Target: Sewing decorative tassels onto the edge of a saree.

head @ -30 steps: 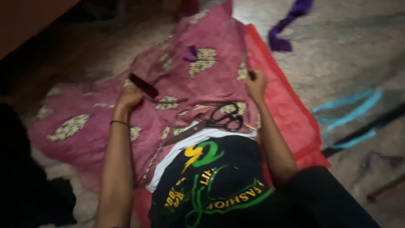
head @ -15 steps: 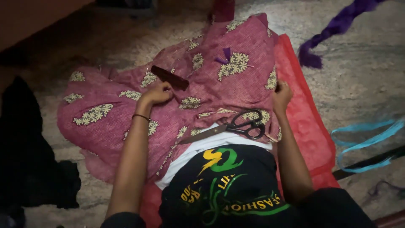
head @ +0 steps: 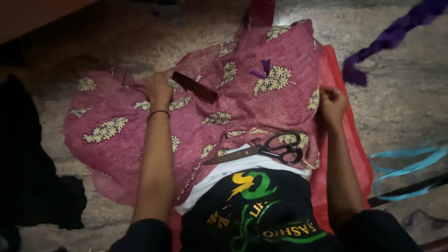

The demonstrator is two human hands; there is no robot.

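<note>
I'm looking down from the head cam at 2 bare hands on 1 big pink cloth point(head: 242, 107) w/ pale floral motifs, spread over the floor. Left hand point(head: 156, 88) is palm-down on the cloth's upper left part, fingers curled a bit, pressing or pinching the fabric; can't tell which. It has 1 dark bangle point(head: 158, 113) at the wrist. Right hand point(head: 332, 103) is closed in a fist on the cloth's right edge, gripping the fabric where it meets the red sheet point(head: 347, 135) underneath.

Just right of the left hand lies 1 dark brown comb point(head: 195, 87), tilted, on the cloth, near the fingers but apart from them. 1 pair of black-handled scissors point(head: 263, 150) rests btwn the two forearms on the near edge of the cloth, blades pointing left, handles toward the right arm; neither hand touches it. 1 small purple scrap point(head: 262, 69) sits on a floral motif higher up the cloth.

Below the scissors I see 1 strip of white cloth point(head: 242, 167), then a black garment point(head: 254, 210) w/ a green and yellow print.

Off the cloth: 1 purple fabric strip point(head: 387, 39) on the floor upper right, 1 light blue ribbon point(head: 406, 170) at right, looped, and 1 black heap of fabric point(head: 28, 168) at far left.
</note>
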